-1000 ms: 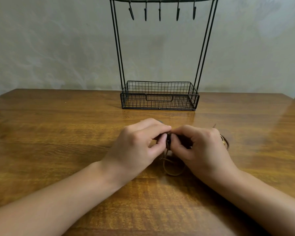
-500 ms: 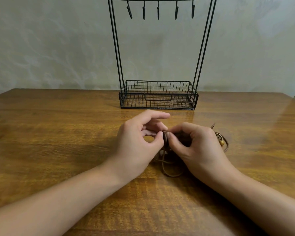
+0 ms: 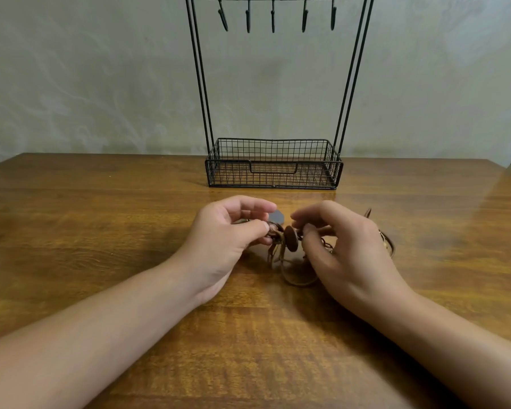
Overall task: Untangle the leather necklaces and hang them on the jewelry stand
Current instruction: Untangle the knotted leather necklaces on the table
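Tangling necklaces [image 3: 286, 246] between pinching hands

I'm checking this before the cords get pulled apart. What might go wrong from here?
Both hands, left and right, pinch the same tangle; pulling apart may tighten the knot. The loop on the table could snag. All hooks are still bare.
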